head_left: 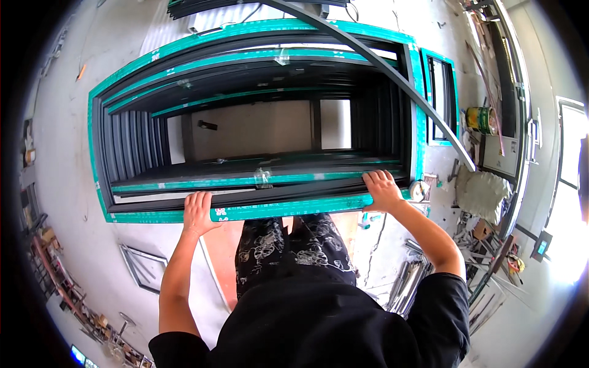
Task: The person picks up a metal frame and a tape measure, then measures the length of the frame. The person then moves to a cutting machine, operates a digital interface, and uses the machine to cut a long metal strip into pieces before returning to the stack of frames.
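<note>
A large dark window frame [294, 209], its faces covered with green protective film, lies on top of a deep stack of similar frames [138, 138]. My left hand [197, 214] is wrapped over the near rail at its left part, fingers reaching over the inner edge. Toward the right end, my right hand [383, 191] grips the same rail, fingers over the top and thumb on the near side. A long dark bar [392, 73] slants across the far right corner of the frame. Neither palm shows.
To the right of the stack stands a smaller green-filmed frame [455, 101], with a green-and-yellow can [481, 121] and a pale sack [483, 195] beyond. A roll of tape [419, 191] sits by the near right corner. Metal profiles [406, 282] and a small grey frame [130, 260] lie nearer me.
</note>
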`<state>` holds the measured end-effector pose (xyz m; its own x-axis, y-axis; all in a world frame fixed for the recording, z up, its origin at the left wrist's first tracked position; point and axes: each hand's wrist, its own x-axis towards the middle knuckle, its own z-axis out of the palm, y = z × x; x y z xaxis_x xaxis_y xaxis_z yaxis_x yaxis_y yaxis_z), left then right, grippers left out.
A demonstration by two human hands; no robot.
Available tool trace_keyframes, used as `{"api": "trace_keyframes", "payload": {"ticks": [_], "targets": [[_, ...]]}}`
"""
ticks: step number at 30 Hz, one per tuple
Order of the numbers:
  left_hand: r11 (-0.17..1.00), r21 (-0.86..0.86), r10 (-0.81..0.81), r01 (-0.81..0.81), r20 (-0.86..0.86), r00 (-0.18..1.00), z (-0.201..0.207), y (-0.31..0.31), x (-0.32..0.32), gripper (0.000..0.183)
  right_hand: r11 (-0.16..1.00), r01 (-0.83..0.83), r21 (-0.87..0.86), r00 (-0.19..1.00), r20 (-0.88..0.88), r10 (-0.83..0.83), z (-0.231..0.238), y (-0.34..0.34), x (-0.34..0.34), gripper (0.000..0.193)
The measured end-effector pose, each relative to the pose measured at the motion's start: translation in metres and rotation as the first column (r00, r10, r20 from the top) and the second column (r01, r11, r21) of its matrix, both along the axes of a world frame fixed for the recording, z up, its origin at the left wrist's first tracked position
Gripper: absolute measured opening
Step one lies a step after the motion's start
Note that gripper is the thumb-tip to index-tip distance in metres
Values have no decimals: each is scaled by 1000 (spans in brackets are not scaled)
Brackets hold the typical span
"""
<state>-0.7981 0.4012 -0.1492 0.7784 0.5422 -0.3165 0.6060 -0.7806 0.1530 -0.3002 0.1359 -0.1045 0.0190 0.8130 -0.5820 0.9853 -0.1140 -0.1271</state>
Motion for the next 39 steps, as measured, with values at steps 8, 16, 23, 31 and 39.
{"api": "trace_keyframes", "payload": {"ticks": [8, 16, 23, 31, 39], "targets": [[1000, 13, 0, 0, -46, 999, 6, -2, 1, 92, 998, -56, 38, 997, 51, 55, -11, -8, -1, 96], [994, 16, 112, -112, -10, 994, 2, -18, 3, 91, 974, -21, 226, 1000, 16, 18, -22, -26, -3, 87], [995, 47, 92, -91, -17, 996, 2, -21, 12, 89, 950, 43, 311, 999, -24, -38, -18, -33, -2, 85], [1000, -25, -7, 10, 96, 995, 6, -60, 76, 90, 957, 96, 274, 991, -120, -65, -23, -34, 1, 83], [999, 4, 49, -50, 128, 991, 6, -71, 106, 67, 901, 197, -387, 871, -353, -342, -54, 7, 62, 47]]}}
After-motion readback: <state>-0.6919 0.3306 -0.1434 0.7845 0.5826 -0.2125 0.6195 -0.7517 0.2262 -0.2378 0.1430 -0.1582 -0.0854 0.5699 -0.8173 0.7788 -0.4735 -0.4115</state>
